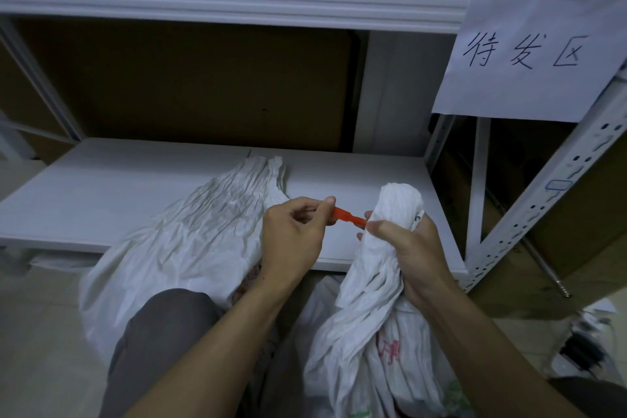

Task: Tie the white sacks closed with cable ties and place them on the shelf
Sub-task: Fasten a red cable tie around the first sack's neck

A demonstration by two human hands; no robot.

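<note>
Two white sacks sit in front of a white shelf point(142, 180), and both hands work at the one on the right. This right sack point(369, 343) has its mouth gathered and twisted into a thick neck, and the right hand point(407, 248) is clenched around that neck, thumb on the near side, with the bunched top of the fabric sticking up above the fist. An orange-red cable tie point(349, 217) runs across the gap between the hands: its wider end is pinched between the thumb and forefinger of the left hand point(291, 234), and its other end meets the neck right at the right thumb. Whether the tie already circles the neck cannot be told, since the right fingers cover that side.

Just beyond and to the left of the left hand lies the second sack point(190, 241), its pleated open mouth resting on the lower shelf board while its body hangs below the board's front edge. Under the left forearm shows a knee in grey trousers point(159, 343). Up and to the right of the right hand, a paper sign point(529, 54) with handwritten characters hangs from the upper shelf edge.
</note>
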